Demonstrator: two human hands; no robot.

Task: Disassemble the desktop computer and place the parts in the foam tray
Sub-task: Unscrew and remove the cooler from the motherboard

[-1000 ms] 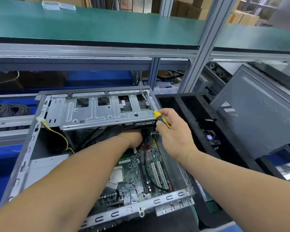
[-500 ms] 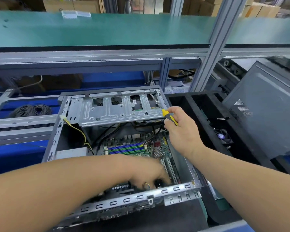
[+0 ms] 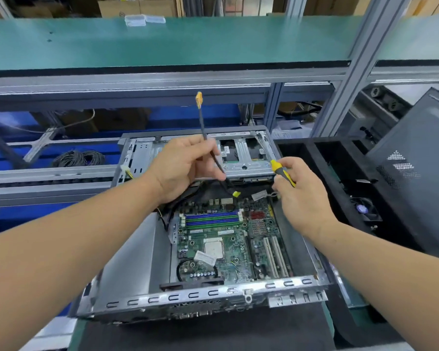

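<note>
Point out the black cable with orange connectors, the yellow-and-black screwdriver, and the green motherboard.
Black cable with orange connectors (image 3: 202, 122): head view, on its raised stretch.
Yellow-and-black screwdriver (image 3: 276, 165): head view, on its handle.
Green motherboard (image 3: 232, 245): head view, on bare board.

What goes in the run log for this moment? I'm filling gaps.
left hand: holds cable | right hand: holds screwdriver | motherboard: in case

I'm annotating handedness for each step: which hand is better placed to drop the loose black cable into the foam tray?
Probably the left hand: it already pinches the cable, held clear above the case. The right hand, though nearer the foam tray, grips a screwdriver.
</note>
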